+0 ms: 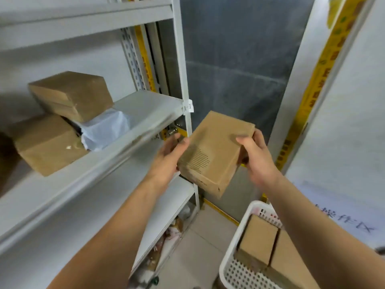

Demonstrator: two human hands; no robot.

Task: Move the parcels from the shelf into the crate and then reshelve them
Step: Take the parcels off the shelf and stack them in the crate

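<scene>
A: Where is the parcel in hand?

B: In the air, a brown cardboard parcel point(215, 152) tilted, just right of the shelf point(145, 103) post and above the white perforated crate point(235, 270). The left hand point(169, 155) grips its left edge, fingers curled round the side. The right hand point(253, 153) grips the far right end, thumb on top and fingers wrapped underneath.

A: Both hands closed on it, then. How far along are we?

B: Hard to judge. The crate holds at least two cardboard parcels point(258, 240) side by side. The shelf carries two more cardboard boxes point(70, 94), one resting askew on the other, beside a white plastic-wrapped parcel point(104, 128).

A: Loading or reshelving?

B: I cannot tell from this alone. The held parcel sits between shelf and crate, so it fits either direction.

A: What is left?

B: If loading, three parcels on the shelf are still to go, then the whole return. If reshelving, the crate's parcels remain.
</scene>
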